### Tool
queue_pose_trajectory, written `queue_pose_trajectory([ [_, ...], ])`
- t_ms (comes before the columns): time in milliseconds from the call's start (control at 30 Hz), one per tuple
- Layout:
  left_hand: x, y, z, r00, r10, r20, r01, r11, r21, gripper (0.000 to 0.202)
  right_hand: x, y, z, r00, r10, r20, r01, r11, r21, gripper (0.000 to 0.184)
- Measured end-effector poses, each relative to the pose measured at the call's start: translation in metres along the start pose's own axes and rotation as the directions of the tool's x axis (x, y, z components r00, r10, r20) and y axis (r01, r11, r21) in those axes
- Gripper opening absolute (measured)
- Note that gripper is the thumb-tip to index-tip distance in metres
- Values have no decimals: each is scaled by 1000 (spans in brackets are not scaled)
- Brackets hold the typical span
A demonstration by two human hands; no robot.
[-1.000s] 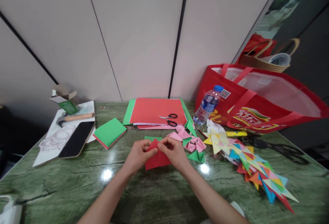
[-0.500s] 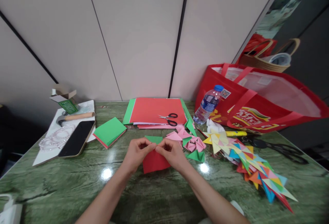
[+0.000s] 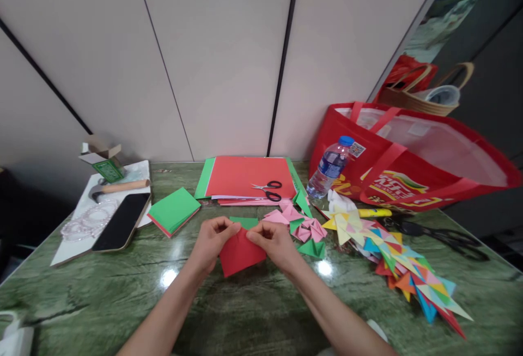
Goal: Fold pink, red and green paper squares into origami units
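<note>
A sheet of red paper (image 3: 241,257) is pinched between my two hands at the front middle of the table. My left hand (image 3: 214,240) grips its upper left, thumb and fingers closed on it. On the upper right, my right hand (image 3: 274,240) holds the same sheet in a like pinch. Just behind the hands, part of a green paper (image 3: 245,222) shows; the rest of it is hidden. Folded pink paper pieces (image 3: 312,229) and a folded green piece (image 3: 312,248) lie right of my right hand.
Scissors (image 3: 272,189) lie on stacked coloured sheets (image 3: 241,176). Left are a green paper stack (image 3: 174,209), a phone (image 3: 122,222) and a hammer (image 3: 122,186). Right stand a water bottle (image 3: 330,169) and a red bag (image 3: 412,160), near colourful folded paper (image 3: 408,269) and black scissors (image 3: 445,236).
The red paper has shifted slightly left and turned, with more of its face showing between my hands. My fingertips have moved a little apart. The things around have stayed put.
</note>
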State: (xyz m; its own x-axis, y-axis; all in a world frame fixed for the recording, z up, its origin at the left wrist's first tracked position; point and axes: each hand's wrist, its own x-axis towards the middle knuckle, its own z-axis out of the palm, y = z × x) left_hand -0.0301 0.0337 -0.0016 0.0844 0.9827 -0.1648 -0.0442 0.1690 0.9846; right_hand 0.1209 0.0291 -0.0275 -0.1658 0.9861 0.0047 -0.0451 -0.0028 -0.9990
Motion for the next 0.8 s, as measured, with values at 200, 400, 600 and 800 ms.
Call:
queue_pose_trajectory([
  [200,0,0,-3,1000,3,-10,-3,999,-41,27,1,0,1,996,85,-30,-82,992,93,24],
  [400,2,0,-2,999,-4,-37,2,999,-52,28,1,4,0,998,26,-55,-21,997,79,26],
  [600,2,0,-1,999,1,-43,-3,999,-44,29,2,2,2,996,68,-53,-61,990,125,26],
  [800,2,-1,-1,999,2,-45,-4,999,-38,28,3,3,0,997,70,-45,-64,990,126,26],
])
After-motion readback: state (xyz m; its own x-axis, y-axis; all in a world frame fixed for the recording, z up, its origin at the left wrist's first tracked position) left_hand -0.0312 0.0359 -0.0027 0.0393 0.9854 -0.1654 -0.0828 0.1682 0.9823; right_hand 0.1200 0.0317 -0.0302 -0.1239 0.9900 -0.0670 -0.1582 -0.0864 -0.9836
